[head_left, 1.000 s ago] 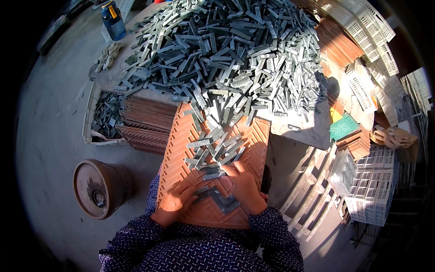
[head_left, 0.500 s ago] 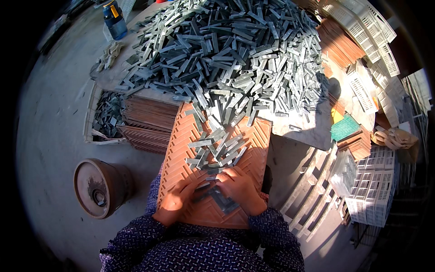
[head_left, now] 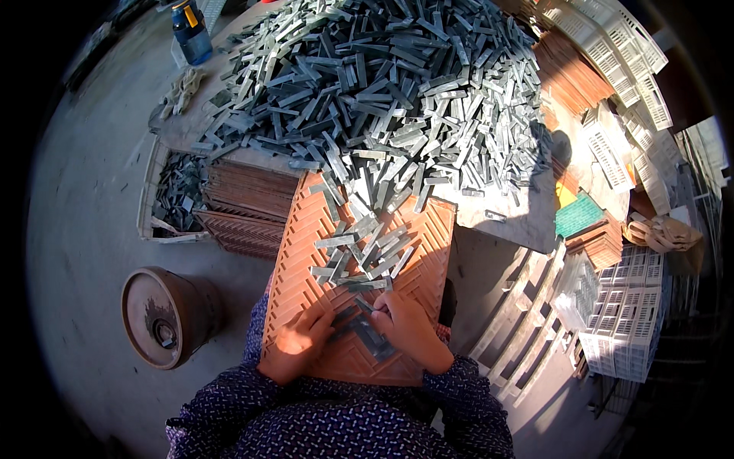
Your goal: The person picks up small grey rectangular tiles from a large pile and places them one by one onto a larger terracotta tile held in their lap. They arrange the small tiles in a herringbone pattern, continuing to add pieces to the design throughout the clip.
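An orange board [head_left: 294,252] with slanted raised ridges lies in front of me, its near edge against my body. On its near part, dark grey stone strips [head_left: 375,344] lie flat in a zigzag pattern. My right hand [head_left: 409,329] is closed in a pinch on a grey stone strip [head_left: 364,304], just above the laid ones. My left hand [head_left: 300,343] rests on the board at the left of the pattern, its fingers bent and together; what is under its fingertips is hidden. Several loose strips [head_left: 359,245] lie heaped beyond my hands.
A large pile of grey strips [head_left: 367,84] covers the table [head_left: 527,222] ahead. Stacked brown boards [head_left: 248,191] and a crate of fragments [head_left: 180,187] stand left, above a brown bucket [head_left: 160,317]. White crates [head_left: 623,321] and a wooden pallet [head_left: 516,325] are right.
My right hand has drawn slightly back and its fingers have closed in around a strip. My left hand has stayed nearly in place.
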The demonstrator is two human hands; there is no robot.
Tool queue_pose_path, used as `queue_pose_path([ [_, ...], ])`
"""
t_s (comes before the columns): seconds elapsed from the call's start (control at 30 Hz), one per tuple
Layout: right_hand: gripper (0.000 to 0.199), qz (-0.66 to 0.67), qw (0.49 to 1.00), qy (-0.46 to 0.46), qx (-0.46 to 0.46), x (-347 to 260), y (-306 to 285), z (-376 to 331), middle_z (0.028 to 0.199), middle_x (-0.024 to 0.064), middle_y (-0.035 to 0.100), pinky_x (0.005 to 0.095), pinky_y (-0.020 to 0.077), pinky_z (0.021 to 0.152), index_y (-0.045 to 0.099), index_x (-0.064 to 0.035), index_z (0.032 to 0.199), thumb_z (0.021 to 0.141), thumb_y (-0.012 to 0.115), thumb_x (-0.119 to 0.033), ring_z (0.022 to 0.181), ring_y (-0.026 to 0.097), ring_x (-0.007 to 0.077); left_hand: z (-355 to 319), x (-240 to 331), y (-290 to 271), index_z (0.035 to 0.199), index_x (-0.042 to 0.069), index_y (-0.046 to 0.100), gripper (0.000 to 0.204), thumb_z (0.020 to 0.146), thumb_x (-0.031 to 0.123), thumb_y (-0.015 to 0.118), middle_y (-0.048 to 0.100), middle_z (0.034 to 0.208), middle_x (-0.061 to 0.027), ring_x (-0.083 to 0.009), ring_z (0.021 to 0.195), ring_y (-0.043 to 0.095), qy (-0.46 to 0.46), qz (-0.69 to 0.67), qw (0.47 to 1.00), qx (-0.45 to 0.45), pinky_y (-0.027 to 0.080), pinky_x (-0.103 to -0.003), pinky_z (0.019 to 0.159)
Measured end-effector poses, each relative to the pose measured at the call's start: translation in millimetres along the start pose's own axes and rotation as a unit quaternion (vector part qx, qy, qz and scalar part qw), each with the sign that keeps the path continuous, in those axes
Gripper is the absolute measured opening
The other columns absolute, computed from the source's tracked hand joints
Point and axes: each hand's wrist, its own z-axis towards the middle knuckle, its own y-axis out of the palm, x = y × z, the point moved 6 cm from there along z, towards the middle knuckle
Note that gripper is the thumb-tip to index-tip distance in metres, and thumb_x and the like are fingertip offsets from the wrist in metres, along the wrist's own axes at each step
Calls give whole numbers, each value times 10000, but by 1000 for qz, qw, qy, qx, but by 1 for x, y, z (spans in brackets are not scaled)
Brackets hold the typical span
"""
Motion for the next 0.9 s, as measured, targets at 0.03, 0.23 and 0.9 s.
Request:
queue_pose_path([
  [0.03,155,32,999,27,-32,2,1,-3,785,118,580,401,464,624,572,-42,871,787,663,-135,725,593,316,1,2,-1,1106,9,607,341,769,22,653,592,1062,-158,-325,940,609,5,12,1000,-7,520,-384,782],
  [0.23,119,-122,992,-27,20,-8,6,-11,848,100,631,408,486,632,590,-68,909,819,633,-133,732,616,314,6,7,-5,1136,13,593,366,773,23,633,589,1088,-158,-335,955,605,17,19,1000,17,522,-394,780],
  [0.9,254,-198,959,-116,167,-27,-10,9,971,143,593,380,517,713,615,-44,1019,784,670,-121,856,610,316,22,21,-8,1250,64,531,522,739,-15,601,529,1259,-171,-340,1017,597,20,-46,999,-17,520,-378,835],
])
